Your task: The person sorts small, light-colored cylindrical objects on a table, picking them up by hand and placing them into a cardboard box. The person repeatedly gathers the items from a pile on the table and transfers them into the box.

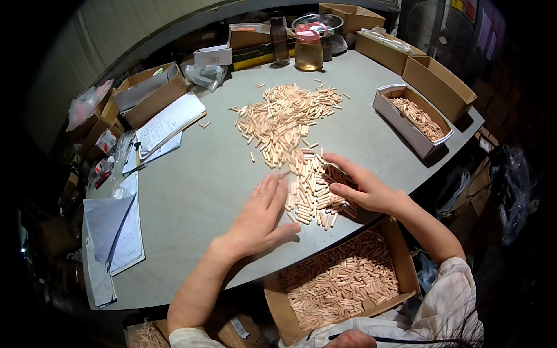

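Note:
A heap of short pale wooden dowels is spread across the middle of the grey table. Its near end narrows into a looser patch of dowels between my two hands. My left hand lies flat along the left side of this patch, fingers stretched and thumb apart. On the right side, my right hand curves around the dowels with thumb and fingers apart; its palm side is partly hidden. Below the table's near edge sits a cardboard box holding many more dowels.
A narrow white-sided box of dowels stands at the right, beside a brown carton. At the back are a pink-lidded jug and a dark bottle. Papers, a notebook and open cartons line the left.

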Available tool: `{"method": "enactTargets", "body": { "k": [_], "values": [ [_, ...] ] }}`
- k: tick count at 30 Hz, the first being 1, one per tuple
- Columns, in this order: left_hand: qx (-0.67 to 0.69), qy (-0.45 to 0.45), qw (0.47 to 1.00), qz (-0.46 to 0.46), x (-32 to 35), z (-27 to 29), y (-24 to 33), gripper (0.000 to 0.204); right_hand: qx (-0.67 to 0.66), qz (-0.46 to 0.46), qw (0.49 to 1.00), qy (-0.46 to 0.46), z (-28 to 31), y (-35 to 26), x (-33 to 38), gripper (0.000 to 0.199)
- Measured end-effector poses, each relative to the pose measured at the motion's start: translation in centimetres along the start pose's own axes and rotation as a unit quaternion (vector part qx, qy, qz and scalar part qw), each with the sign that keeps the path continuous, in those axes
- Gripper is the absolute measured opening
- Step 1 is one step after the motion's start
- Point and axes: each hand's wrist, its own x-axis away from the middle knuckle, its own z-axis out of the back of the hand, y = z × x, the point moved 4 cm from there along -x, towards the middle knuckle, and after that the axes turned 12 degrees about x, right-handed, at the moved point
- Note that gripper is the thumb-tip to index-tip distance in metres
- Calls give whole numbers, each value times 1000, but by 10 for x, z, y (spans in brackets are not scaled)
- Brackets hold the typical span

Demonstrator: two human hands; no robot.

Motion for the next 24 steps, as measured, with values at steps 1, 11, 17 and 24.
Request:
{"method": "enactTargets", "body": {
  "k": [1,11,17,24],
  "values": [
    [7,1,1000,-3,-1,-1,3,97,-3,-7,999,34,2,0,5,49],
    [-8,-12,1000,-12,4,-6,10,96,194,169,966,11,-18,-24,-8,26],
    [-25,-28,999,13,4,-3,11,98,298,168,940,-10,-15,-43,-11,21],
    [15,9,1000,16,1,-7,8,110,437,223,867,88,1,-49,-5,20]
  ]
}}
